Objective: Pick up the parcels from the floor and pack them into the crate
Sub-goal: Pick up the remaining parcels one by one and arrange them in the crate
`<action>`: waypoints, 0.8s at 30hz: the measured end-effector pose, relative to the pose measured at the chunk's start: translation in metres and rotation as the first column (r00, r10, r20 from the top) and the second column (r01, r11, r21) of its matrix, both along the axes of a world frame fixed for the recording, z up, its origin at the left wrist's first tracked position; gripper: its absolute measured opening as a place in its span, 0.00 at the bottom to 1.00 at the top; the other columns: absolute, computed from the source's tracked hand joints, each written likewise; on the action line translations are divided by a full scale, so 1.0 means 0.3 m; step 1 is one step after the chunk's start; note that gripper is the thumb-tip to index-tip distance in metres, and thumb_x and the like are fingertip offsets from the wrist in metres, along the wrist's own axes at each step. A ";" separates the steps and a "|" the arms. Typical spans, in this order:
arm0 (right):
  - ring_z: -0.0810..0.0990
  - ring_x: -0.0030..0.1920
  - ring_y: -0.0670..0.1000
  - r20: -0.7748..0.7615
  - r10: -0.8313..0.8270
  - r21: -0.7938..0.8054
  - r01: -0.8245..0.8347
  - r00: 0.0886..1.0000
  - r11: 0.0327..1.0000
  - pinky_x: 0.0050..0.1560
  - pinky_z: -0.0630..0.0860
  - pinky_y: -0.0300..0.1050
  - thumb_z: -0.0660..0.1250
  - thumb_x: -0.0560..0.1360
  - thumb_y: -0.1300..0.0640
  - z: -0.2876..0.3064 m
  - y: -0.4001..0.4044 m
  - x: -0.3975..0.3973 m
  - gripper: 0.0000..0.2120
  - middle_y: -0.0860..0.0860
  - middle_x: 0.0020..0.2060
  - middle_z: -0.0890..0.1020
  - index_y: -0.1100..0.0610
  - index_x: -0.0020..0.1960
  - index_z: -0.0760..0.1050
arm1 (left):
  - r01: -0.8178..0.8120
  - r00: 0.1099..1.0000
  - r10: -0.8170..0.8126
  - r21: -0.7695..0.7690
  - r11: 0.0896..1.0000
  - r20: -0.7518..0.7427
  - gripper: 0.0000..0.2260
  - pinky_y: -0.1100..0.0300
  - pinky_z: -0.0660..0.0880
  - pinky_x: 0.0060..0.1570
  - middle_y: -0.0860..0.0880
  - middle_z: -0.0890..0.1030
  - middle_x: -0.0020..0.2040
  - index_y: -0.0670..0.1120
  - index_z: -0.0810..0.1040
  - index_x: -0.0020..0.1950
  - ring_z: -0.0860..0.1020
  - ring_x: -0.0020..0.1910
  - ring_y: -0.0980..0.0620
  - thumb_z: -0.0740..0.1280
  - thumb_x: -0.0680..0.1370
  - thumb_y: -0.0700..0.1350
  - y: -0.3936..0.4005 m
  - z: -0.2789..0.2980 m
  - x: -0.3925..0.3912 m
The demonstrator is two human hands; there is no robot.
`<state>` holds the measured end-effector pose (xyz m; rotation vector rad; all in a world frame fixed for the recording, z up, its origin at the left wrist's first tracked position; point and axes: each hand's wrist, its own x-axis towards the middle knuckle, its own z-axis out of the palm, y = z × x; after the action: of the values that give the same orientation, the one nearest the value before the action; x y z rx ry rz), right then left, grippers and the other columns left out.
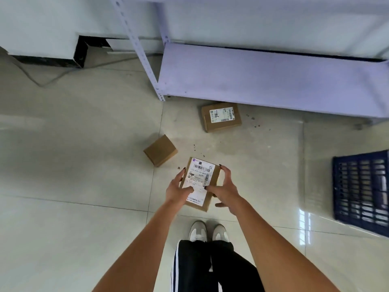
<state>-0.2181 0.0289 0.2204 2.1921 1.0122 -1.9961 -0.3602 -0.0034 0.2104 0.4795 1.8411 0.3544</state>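
A flat cardboard parcel with a white shipping label (200, 175) is held in front of me above the tiled floor. My left hand (179, 188) grips its left edge, thumb on the label. My right hand (223, 190) grips its right edge, thumb also on top. Two more parcels lie on the floor: a small plain brown box (160, 150) to the upper left, and a labelled brown box (221, 116) farther off near the shelf. The dark blue slatted crate (362, 192) stands on the floor at the right edge, partly cut off.
A pale metal shelving unit (263, 81) runs across the back, its low shelf just above the far parcel. A grey cable (52, 79) trails on the floor at the back left. My shoes (208, 230) stand below the held parcel.
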 end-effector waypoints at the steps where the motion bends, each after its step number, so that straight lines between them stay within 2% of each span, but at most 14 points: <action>1: 0.80 0.55 0.56 0.005 -0.028 0.011 0.028 1.000 1.000 0.43 0.80 0.49 0.68 0.72 0.59 0.061 0.002 0.026 0.35 0.54 0.57 0.79 0.40 0.69 0.53 | 0.023 1.000 -0.023 0.005 1.000 -0.004 0.32 0.46 0.78 0.56 0.46 0.75 0.65 0.55 0.65 0.72 0.77 0.60 0.43 0.65 0.71 0.35 0.005 0.057 0.016; 4: 0.81 0.50 0.56 0.013 -0.111 0.056 0.110 0.994 0.992 0.41 0.80 0.46 0.68 0.72 0.59 0.204 0.001 0.113 0.31 0.56 0.54 0.80 0.44 0.67 0.56 | 0.084 0.996 -0.084 -0.005 0.996 -0.020 0.28 0.51 0.78 0.56 0.45 0.78 0.61 0.54 0.68 0.70 0.79 0.56 0.45 0.65 0.72 0.37 0.016 0.194 0.074; 7: 0.80 0.44 0.54 0.027 -0.180 0.101 0.177 0.983 0.979 0.46 0.80 0.49 0.68 0.73 0.60 0.287 0.004 0.217 0.26 0.56 0.50 0.80 0.50 0.65 0.59 | 0.146 0.989 -0.146 -0.016 0.989 -0.023 0.25 0.56 0.77 0.53 0.44 0.80 0.59 0.50 0.71 0.69 0.80 0.54 0.45 0.66 0.72 0.38 0.041 0.272 0.153; 9: 0.78 0.43 0.53 0.053 -0.211 0.141 0.202 0.976 0.969 0.47 0.78 0.50 0.68 0.73 0.59 0.321 0.008 0.308 0.22 0.53 0.45 0.78 0.53 0.61 0.60 | 0.185 0.982 -0.185 -0.012 0.983 -0.020 0.24 0.59 0.75 0.50 0.44 0.80 0.59 0.50 0.71 0.68 0.79 0.50 0.46 0.66 0.72 0.39 0.063 0.310 0.239; 10: 0.76 0.42 0.53 0.066 -0.223 0.163 0.210 0.972 0.964 0.45 0.77 0.49 0.67 0.73 0.59 0.332 0.009 0.357 0.19 0.52 0.44 0.77 0.55 0.58 0.60 | 0.198 0.980 -0.198 -0.007 0.980 -0.020 0.24 0.59 0.74 0.50 0.44 0.81 0.58 0.50 0.72 0.68 0.78 0.49 0.47 0.67 0.72 0.39 0.074 0.323 0.291; 12: 0.75 0.42 0.53 0.095 -0.240 0.202 0.217 0.966 0.955 0.40 0.73 0.45 0.67 0.74 0.59 0.346 0.014 0.457 0.17 0.52 0.45 0.76 0.57 0.53 0.59 | 0.200 0.980 -0.200 0.004 0.980 -0.016 0.24 0.59 0.74 0.52 0.46 0.81 0.59 0.50 0.72 0.68 0.78 0.50 0.47 0.67 0.72 0.39 0.093 0.341 0.397; 15: 0.75 0.44 0.54 0.144 -0.255 0.242 0.216 0.956 0.946 0.42 0.71 0.47 0.67 0.74 0.57 0.366 0.018 0.670 0.16 0.52 0.46 0.76 0.57 0.51 0.60 | 0.172 0.985 -0.171 0.044 0.984 -0.013 0.23 0.61 0.72 0.53 0.46 0.80 0.59 0.49 0.72 0.67 0.77 0.50 0.49 0.67 0.73 0.39 0.119 0.355 0.614; 18: 0.76 0.46 0.53 0.163 -0.232 0.233 0.191 0.959 0.954 0.44 0.72 0.46 0.68 0.74 0.56 0.384 0.011 0.929 0.18 0.53 0.47 0.76 0.59 0.57 0.63 | 0.114 0.993 -0.114 0.073 0.991 0.001 0.24 0.62 0.71 0.51 0.46 0.80 0.59 0.50 0.72 0.68 0.76 0.49 0.50 0.67 0.72 0.38 0.128 0.363 0.870; 21: 0.77 0.57 0.56 0.143 -0.177 0.209 0.145 0.974 0.967 0.57 0.74 0.49 0.68 0.74 0.56 0.418 -0.006 1.244 0.29 0.55 0.57 0.79 0.55 0.71 0.60 | 0.054 0.998 -0.057 0.094 0.994 0.027 0.25 0.59 0.74 0.47 0.46 0.79 0.60 0.52 0.70 0.68 0.77 0.49 0.48 0.67 0.72 0.36 0.124 0.394 1.186; 24: 0.75 0.63 0.56 0.116 -0.100 0.190 0.077 0.988 0.979 0.62 0.71 0.48 0.67 0.75 0.56 0.476 -0.012 1.546 0.30 0.55 0.63 0.77 0.55 0.73 0.59 | 0.022 0.999 -0.026 0.110 0.994 0.042 0.26 0.57 0.77 0.45 0.45 0.78 0.61 0.53 0.69 0.68 0.78 0.51 0.47 0.66 0.73 0.34 0.110 0.438 1.500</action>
<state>0.2457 0.0254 0.3633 2.4623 1.1451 -1.8378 0.0899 0.0297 0.3417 0.5644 1.7788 0.4477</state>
